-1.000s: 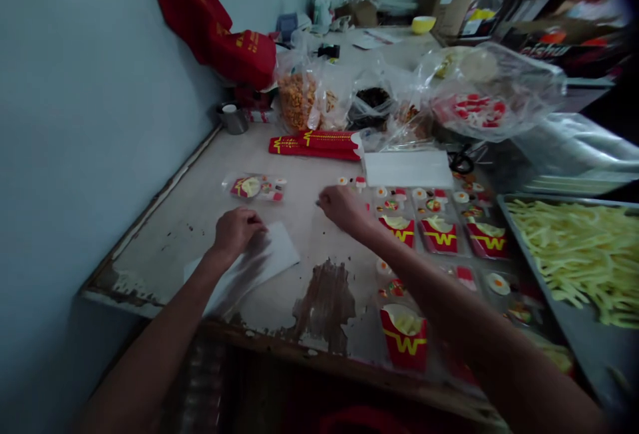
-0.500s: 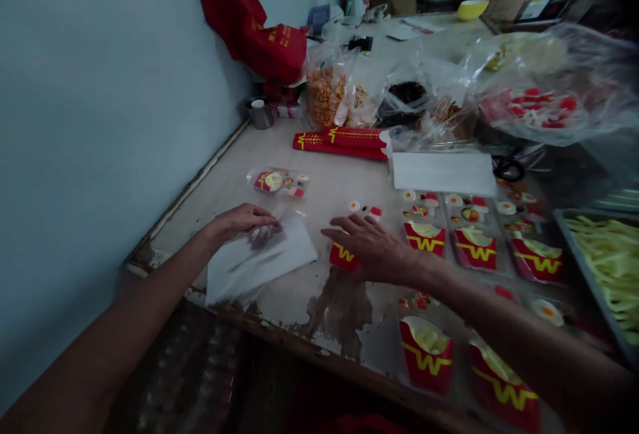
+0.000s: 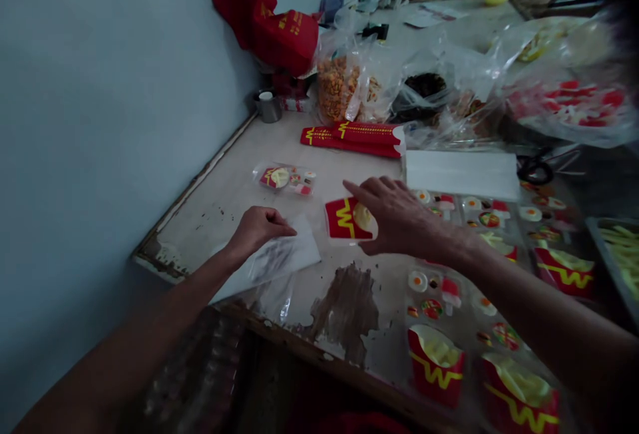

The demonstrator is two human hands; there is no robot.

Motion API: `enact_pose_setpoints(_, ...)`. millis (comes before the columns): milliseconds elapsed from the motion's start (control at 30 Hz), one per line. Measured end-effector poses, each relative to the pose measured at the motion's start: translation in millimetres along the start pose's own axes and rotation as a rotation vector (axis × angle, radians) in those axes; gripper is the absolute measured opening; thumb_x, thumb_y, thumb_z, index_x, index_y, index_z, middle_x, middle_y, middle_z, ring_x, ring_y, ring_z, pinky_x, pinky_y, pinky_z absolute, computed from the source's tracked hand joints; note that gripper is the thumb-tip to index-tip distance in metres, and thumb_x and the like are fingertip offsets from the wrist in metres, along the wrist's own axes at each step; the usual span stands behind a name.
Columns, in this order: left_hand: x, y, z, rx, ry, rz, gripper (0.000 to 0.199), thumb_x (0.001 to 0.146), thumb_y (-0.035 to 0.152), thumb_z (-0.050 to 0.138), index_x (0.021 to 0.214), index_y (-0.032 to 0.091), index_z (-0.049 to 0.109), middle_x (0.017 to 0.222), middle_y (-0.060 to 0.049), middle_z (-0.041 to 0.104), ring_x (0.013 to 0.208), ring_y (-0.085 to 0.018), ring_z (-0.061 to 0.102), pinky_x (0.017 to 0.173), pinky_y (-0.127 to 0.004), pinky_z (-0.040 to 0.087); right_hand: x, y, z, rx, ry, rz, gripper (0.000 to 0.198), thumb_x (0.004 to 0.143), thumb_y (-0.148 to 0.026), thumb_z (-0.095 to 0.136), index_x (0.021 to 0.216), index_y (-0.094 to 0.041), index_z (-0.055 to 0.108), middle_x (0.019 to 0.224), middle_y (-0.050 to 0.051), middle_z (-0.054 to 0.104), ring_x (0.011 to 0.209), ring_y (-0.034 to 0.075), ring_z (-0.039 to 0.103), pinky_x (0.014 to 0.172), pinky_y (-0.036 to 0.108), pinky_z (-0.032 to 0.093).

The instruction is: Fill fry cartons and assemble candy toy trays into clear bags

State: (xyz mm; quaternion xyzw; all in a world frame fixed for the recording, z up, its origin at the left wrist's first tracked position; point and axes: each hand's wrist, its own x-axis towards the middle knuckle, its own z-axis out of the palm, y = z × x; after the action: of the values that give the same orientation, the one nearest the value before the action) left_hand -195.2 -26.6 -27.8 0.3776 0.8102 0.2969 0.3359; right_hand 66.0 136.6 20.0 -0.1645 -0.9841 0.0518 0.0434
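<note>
My left hand is closed in a pinch at the edge of a clear plastic bag, over a stack of thin white sheets or bags at the table's front left. To the right, my right hand grips a clear plastic pack holding a red toy fries box with a yellow zigzag. The pack lies sideways, its fries end under my palm; my fingers hide the rest of it. A similar filled pack lies beyond my left hand.
Rows of filled packs cover the table's right side, beside a tray of toy fries. Flat red cartons, a white block, black-handled scissors and bags of small parts stand behind. Wall on the left.
My right hand has taken hold of a filled pack and turned it sideways, moving it up off its former spot. My left hand has closed to a tighter pinch on the bag.
</note>
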Motion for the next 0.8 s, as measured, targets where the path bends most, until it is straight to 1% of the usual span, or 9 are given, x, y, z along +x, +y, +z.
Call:
enact_pose_setpoints(67,-3.6,7.5,5.2,0.023,-0.022,-0.006,0.035,0.056,0.044,0.088,0.069,0.016,0.074,0.063,-0.002,0.069,0.059,-0.013,0.055,0.057,-0.025,0.038,1.1,-1.8,-4.9,-0.093,0.096,0.086,0.111,0.065,-0.048,0.083,0.155,-0.012,0.03,0.13,0.018,0.054,0.117,0.037,0.044,0.1,0.047,0.032)
enact_pose_setpoints(167,-6.5,15.1,10.5,-0.009,-0.096,0.014,0.035,0.056,0.045,0.088,0.069,0.016,0.074,0.067,-0.003,0.072,0.062,-0.014,0.059,0.059,-0.026,0.04,3.1,-4.3,-1.1,-0.197,0.162,0.116,0.105,0.068,-0.045,0.081,0.154,-0.011,0.03,0.128,0.019,0.055,0.116,0.037,0.044,0.1,0.048,0.03)
enact_pose_setpoints(300,-6.9,19.6,12.1,-0.083,-0.223,0.044,0.033,0.054,0.041,0.09,0.07,0.016,0.074,0.069,-0.004,0.072,0.064,-0.015,0.061,0.062,-0.026,0.043,-0.5,-13.7,10.9,-0.248,0.182,0.147,0.102,0.069,-0.043,0.081,0.152,-0.01,0.032,0.126,0.019,0.056,0.112,0.036,0.044,0.099,0.047,0.029)
enact_pose_setpoints(433,2.5,22.6,14.7,-0.14,-0.354,0.014,0.03,0.052,0.033,0.09,0.068,0.016,0.073,0.067,-0.003,0.07,0.062,-0.013,0.059,0.061,-0.025,0.043,-3.8,-30.3,17.9,-0.199,0.185,0.158,0.101,0.07,-0.043,0.08,0.152,-0.008,0.032,0.125,0.019,0.056,0.111,0.035,0.044,0.097,0.047,0.03)
enact_pose_setpoints(533,15.6,21.7,17.1,-0.279,-0.387,0.022,0.029,0.06,0.036,0.086,0.074,0.016,0.07,0.064,0.001,0.064,0.055,-0.009,0.052,0.054,-0.022,0.038,-4.2,-36.4,20.5,-0.168,0.182,0.149,0.104,0.07,-0.044,0.081,0.153,-0.008,0.031,0.126,0.019,0.056,0.111,0.035,0.045,0.097,0.047,0.03)
enact_pose_setpoints(600,23.3,18.5,17.7,-0.338,-0.379,0.054,0.031,0.066,0.04,0.083,0.075,0.015,0.067,0.06,0.003,0.059,0.051,-0.008,0.048,0.051,-0.021,0.034,-5.6,-34.2,22.3,-0.165,0.149,0.115,0.103,0.069,-0.042,0.082,0.153,-0.009,0.032,0.125,0.018,0.057,0.11,0.035,0.045,0.097,0.047,0.029)
enact_pose_setpoints(633,26.0,16.5,17.9,-0.337,-0.37,0.069,0.032,0.068,0.042,0.082,0.075,0.015,0.066,0.059,0.003,0.057,0.051,-0.008,0.048,0.051,-0.021,0.035,-6.7,-31.5,23.3,-0.157,0.118,0.083,0.103,0.069,-0.043,0.083,0.152,-0.009,0.034,0.124,0.017,0.058,0.11,0.034,0.046,0.097,0.046,0.03)
enact_pose_setpoints(700,28.4,12.6,18.9,-0.314,-0.377,0.075,0.034,0.067,0.042,0.082,0.076,0.015,0.065,0.061,0.003,0.059,0.054,-0.008,0.051,0.054,-0.022,0.039,-9.4,-24.2,25.6,-0.111,0.031,0.0,0.101,0.067,-0.048,0.084,0.15,-0.012,0.038,0.121,0.015,0.059,0.107,0.033,0.048,0.094,0.044,0.031)
enact_pose_setpoints(800,26.3,9.1,22.0,-0.295,-0.426,0.033,0.034,0.065,0.039,0.084,0.082,0.015,0.067,0.066,0.001,0.063,0.056,-0.009,0.054,0.057,-0.022,0.042,-11.4,-13.3,28.5,-0.003,-0.082,-0.113,0.1,0.065,-0.057,0.083,0.147,-0.016,0.044,0.118,0.013,0.061,0.105,0.032,0.05,0.091,0.042,0.033)
